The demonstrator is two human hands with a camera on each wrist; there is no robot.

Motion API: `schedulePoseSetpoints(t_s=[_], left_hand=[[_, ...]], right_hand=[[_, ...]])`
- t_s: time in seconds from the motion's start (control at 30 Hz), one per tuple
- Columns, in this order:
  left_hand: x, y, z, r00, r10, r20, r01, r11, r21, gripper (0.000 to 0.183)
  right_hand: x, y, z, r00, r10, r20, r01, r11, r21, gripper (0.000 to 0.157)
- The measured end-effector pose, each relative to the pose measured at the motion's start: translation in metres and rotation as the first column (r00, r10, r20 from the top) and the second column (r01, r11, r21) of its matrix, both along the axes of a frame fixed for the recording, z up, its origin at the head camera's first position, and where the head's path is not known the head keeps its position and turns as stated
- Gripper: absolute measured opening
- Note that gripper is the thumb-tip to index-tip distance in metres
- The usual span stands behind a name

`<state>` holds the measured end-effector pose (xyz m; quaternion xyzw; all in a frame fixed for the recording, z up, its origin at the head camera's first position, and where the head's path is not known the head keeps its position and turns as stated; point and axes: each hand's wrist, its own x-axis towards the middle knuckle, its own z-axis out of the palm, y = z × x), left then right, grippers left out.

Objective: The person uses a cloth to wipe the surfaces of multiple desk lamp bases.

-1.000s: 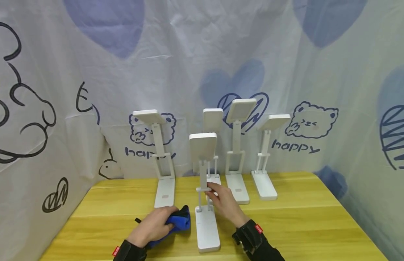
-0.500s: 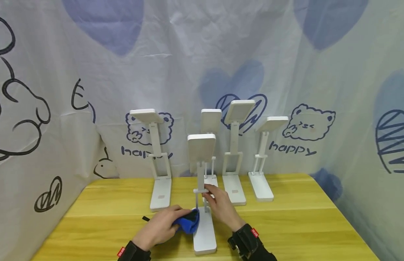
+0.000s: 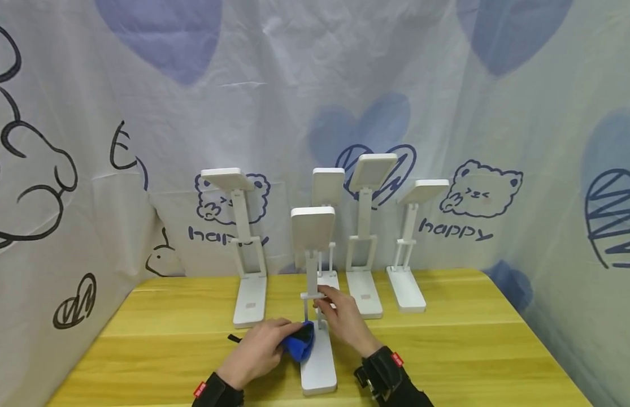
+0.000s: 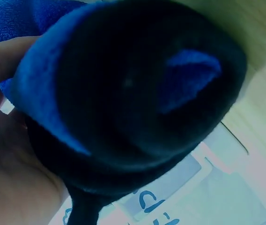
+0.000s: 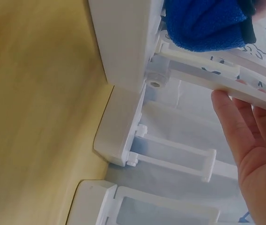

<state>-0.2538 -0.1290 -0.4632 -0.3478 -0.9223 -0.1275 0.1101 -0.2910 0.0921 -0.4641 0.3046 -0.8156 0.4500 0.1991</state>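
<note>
A white folding phone stand (image 3: 318, 370) stands upright at the front of the table. My left hand (image 3: 256, 353) grips a bunched blue cloth (image 3: 300, 347) with black edging, over the stand's base by the hinge. Up close in the left wrist view, the rolled black edge (image 4: 137, 108) hides most of the stand. With its fingers on the lower frame, my right hand (image 3: 345, 321) pinches the stand below its crossbar. The right wrist view shows those fingers along the leg, and the blue cloth (image 5: 208, 23) right at the hinge.
Several more white stands are set up behind: one at left (image 3: 251, 302), one directly behind the front stand (image 3: 329, 186), and two at right (image 3: 364, 294) (image 3: 407, 289). A printed curtain (image 3: 294, 113) closes off the back of the wooden table (image 3: 157, 350).
My left hand has moved right, bringing the cloth from beside the front stand onto its base near the hinge. My right hand keeps its hold on the stand.
</note>
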Motion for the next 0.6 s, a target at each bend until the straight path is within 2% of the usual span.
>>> schedulePoseSetpoints(t_s=[0.13,0.37,0.6], left_hand=[[0.002,0.003,0.000,1.000,0.010,-0.019,-0.011,0.999,-0.033,0.053],[0.007,0.017,-0.001,0.998,0.063,-0.017,-0.064,0.992,-0.107,0.052],[0.009,0.023,0.002,0.997,0.071,-0.039,-0.076,0.985,-0.153,0.053]], right_hand=[[0.000,0.000,0.000,0.999,-0.008,0.033,0.009,1.000,-0.028,0.026],[0.000,0.001,0.001,0.999,-0.027,0.034,0.028,0.999,-0.031,0.026],[0.002,-0.002,0.001,0.997,-0.056,0.050,0.058,0.997,-0.049,0.027]])
